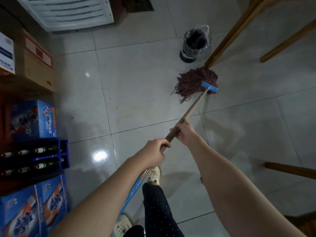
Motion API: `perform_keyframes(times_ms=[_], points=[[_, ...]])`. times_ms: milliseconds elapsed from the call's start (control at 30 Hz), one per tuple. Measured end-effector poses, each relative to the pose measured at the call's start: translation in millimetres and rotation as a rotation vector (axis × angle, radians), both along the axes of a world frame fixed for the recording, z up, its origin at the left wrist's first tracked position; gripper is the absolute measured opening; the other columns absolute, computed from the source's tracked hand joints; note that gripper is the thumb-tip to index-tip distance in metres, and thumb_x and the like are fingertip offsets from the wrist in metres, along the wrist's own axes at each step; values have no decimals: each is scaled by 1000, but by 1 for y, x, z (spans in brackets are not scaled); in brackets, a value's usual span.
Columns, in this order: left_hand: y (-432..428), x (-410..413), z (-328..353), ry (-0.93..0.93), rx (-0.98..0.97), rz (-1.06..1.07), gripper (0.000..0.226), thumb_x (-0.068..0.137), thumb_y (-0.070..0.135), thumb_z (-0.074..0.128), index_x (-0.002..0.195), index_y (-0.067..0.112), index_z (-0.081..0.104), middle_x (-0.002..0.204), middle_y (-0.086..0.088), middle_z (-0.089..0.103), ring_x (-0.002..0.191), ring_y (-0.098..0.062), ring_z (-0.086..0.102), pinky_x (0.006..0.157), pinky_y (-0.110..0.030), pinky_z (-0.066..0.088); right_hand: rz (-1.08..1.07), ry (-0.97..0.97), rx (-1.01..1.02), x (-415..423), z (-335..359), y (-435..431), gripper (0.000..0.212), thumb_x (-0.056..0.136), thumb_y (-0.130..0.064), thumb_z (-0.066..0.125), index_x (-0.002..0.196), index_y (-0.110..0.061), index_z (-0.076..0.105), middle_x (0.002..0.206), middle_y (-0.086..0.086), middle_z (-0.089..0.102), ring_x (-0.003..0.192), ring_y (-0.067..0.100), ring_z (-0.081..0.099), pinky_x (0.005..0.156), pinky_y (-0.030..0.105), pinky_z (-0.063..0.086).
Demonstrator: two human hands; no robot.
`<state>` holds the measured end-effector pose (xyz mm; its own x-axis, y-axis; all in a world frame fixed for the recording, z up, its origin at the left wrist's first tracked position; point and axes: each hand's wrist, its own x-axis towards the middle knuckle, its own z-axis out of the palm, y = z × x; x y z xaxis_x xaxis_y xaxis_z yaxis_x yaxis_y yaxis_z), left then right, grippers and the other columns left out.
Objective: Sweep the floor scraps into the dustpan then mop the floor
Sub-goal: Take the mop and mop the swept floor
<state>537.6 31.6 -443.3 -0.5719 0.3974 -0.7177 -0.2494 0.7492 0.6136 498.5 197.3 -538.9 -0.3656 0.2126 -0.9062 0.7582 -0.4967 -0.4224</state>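
Observation:
A mop with a reddish-brown string head [193, 82] and a blue clamp lies on the pale tiled floor [136, 69], its strands touching the foot of a wooden table leg [227, 38]. Its wooden handle [193, 108] slants down toward me. My right hand [185, 132] grips the handle further forward; my left hand [153, 151] grips it nearer my body, just above the blue lower section. Small dark specks dot the tiles left of the mop head. No dustpan is in view.
A small dark bin [195, 45] lined with a clear bag stands beyond the mop head. Cardboard boxes [35, 60], blue cartons [34, 118] and a blue bottle crate [39, 156] line the left side. Wooden furniture legs [289, 40] stand at right. A white appliance [66, 12] sits at the back.

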Motion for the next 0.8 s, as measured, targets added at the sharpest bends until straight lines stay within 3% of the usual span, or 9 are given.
perform_keyframes(times_ms=[133, 267, 367, 467, 567, 700, 800], points=[[-1, 18, -1, -9, -1, 15, 43, 87, 3, 52, 120, 31, 60, 101, 3, 57, 67, -13, 59, 58, -28, 51, -22, -20, -10, 12, -1, 1, 59, 95, 4, 40, 145, -25, 30, 93, 10, 45, 73, 26, 55, 58, 35, 49], [-26, 64, 3, -38, 5, 59, 45, 86, 0, 50, 118, 31, 60, 99, 1, 62, 58, -11, 58, 44, -20, 45, -45, -33, -52, 49, 2, -26, 67, 95, 5, 40, 149, -32, 25, 90, 8, 43, 73, 23, 50, 69, 38, 52], [-46, 95, 14, -58, 14, 116, 47, 86, -2, 49, 118, 30, 60, 90, 5, 59, 49, -5, 55, 38, -13, 40, -27, -34, -61, 76, 13, -50, 68, 95, 5, 41, 149, -34, 24, 97, 9, 45, 75, 26, 52, 64, 36, 51], [-70, 127, 29, -38, 20, 99, 47, 87, -1, 51, 122, 29, 59, 92, 8, 55, 55, -4, 53, 39, -11, 38, 7, -38, -70, 108, 25, -75, 66, 96, 3, 40, 149, -32, 23, 96, 10, 45, 78, 29, 55, 62, 36, 50], [-102, 169, 43, -43, 24, 123, 43, 88, 3, 54, 122, 29, 59, 94, 6, 57, 56, -8, 54, 41, -16, 42, 37, -48, -99, 150, 34, -108, 67, 96, 3, 40, 149, -34, 21, 91, 10, 46, 71, 27, 57, 63, 35, 50], [-151, 237, 53, -61, 2, 162, 47, 87, -2, 48, 118, 32, 58, 84, 6, 57, 42, -5, 46, 40, -18, 41, 50, -78, -131, 213, 41, -161, 70, 95, 3, 42, 149, -35, 21, 91, 9, 47, 68, 28, 57, 65, 37, 50], [-180, 280, 58, -71, -21, 187, 46, 87, -4, 48, 114, 33, 57, 81, 8, 55, 40, -6, 45, 41, -18, 40, 46, -101, -163, 254, 46, -194, 69, 95, 2, 42, 149, -36, 21, 106, 13, 51, 70, 28, 58, 60, 36, 51]])
